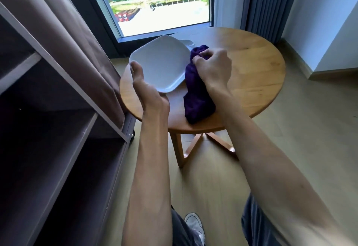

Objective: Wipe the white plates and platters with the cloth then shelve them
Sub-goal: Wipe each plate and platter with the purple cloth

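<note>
The white plate is square with rounded corners and sits tilted above the round wooden desk, its far edge raised. Your left hand supports it from the near-left corner: the thumb lies along the left rim, the palm is under the near edge, and the remaining fingers are hidden beneath, so the grip is clamped on the plate. Just beyond the plate's far-right corner, a second white dish shows partly; its shape cannot be told.

Your right hand is directly right of the left-hand grip. Its fingers are curled tight around the purple cloth, bunching the upper end against the plate's right edge. The rest of the cloth hangs below this grip and rests on the desk near its front edge.

Left of both grips stands a shelf unit with a brown fabric cover drawn back. Beyond the grips is a window, with a grey curtain to its right.
</note>
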Tool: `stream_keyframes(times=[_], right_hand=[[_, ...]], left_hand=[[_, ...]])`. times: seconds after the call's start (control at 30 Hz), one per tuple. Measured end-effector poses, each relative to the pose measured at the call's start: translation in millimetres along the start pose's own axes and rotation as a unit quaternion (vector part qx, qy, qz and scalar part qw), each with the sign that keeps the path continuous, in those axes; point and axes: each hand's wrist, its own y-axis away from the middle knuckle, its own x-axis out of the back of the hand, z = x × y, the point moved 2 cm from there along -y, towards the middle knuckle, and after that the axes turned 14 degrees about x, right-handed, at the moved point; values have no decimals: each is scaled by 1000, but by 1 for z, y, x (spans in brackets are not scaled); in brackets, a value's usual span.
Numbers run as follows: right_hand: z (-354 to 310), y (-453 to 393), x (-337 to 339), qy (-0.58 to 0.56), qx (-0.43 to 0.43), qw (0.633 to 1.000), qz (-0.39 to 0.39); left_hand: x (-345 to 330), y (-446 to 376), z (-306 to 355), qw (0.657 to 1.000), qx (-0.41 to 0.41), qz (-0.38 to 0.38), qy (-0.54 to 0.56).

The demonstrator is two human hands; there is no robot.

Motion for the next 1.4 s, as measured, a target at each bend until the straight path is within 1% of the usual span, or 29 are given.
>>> stream_keyframes(times=[0.03, 0.07, 0.1, 0.13, 0.17, 0.2, 0.23, 0.27, 0.3, 0.33, 0.37, 0.4, 0.43, 0.47, 0.5, 0.53, 0.57, 0.6, 0.67, 0.73, 0.77, 0.83, 0.9, 1.03, 1.13, 1.2, 1.3, 1.33, 1.4], right_hand=[[6, -4, 6, -62, -45, 996, 38], [10, -8, 12, -148, -92, 982, 69], [10, -11, 16, -247, -135, 956, 81], [10, -14, 16, -344, -165, 922, 73], [7, -15, 15, -433, -176, 883, 44], [1, -15, 13, -501, -164, 850, -3], [-6, -12, 11, -540, -135, 829, -56], [-12, -8, 9, -541, -84, 831, -97], [-16, -4, 6, -488, -15, 864, -122], [-17, -2, 2, -375, 60, 916, -129], [-17, 1, -3, -234, 118, 958, -117], [-15, 5, -8, -111, 145, 980, -82], [-12, 10, -11, -31, 146, 988, -33], [-9, 15, -14, -4, 133, 991, 10], [-7, 21, -18, -17, 112, 993, 34], [-3, 25, -22, -64, 82, 994, 39], [-1, 28, -26, -129, 39, 990, 31], [1, 29, -30, -206, -20, 978, 18], [0, 28, -32, -350, -132, 927, -20], [-2, 24, -35, -429, -195, 880, -55], [-3, 23, -36, -452, -214, 864, -58], [-2, 23, -40, -469, -233, 851, -34], [-1, 24, -43, -467, -235, 852, 2], [7, 12, -37, -479, -190, 853, 81], [11, 4, -30, -491, -162, 851, 86], [15, 4, -35, -494, -178, 845, 98], [19, 7, -48, -514, -226, 819, 122], [20, 8, -53, -518, -236, 814, 119], [22, 12, -59, -515, -242, 817, 97]], left_hand=[[1, -2, 3, 1000, 5, -6, 24], [2, -5, 6, 999, 9, -12, 49], [2, -6, 8, 998, 9, -11, 63], [2, -6, 7, 998, 11, -2, 65], [1, -6, 5, 998, 14, 11, 62], [0, -5, 0, 998, 19, 25, 59], [0, -6, -4, 997, 24, 36, 57], [-1, -5, -8, 997, 31, 42, 55], [-2, -5, -10, 997, 38, 42, 60], [-2, -5, -13, 996, 41, 41, 71], [-2, -6, -15, 995, 40, 39, 83], [-3, -5, -16, 994, 38, 33, 94], [-5, -3, -18, 994, 40, 23, 101], [-6, -2, -20, 993, 41, 16, 108], [-6, -1, -21, 993, 39, 12, 112], [-6, 0, -21, 993, 36, 8, 114], [-6, 1, -21, 993, 33, 7, 115], [-5, 2, -21, 993, 34, 8, 116], [-5, 3, -18, 992, 45, 12, 121], [-5, 3, -13, 991, 47, 10, 122], [-4, 3, -10, 994, 38, 11, 106], [-5, 3, -1, 999, 3, 16, 31], [-7, 3, 10, 999, -30, -6, -24], [5, -2, 43, 992, -40, -48, -108], [16, 4, 52, 984, -56, -64, -158], [14, 10, 40, 988, -73, -35, -133], [-3, 16, 10, 989, -107, 40, -91], [-10, 17, 1, 987, -110, 55, -100], [-18, 22, -11, 980, -120, 78, -138]])
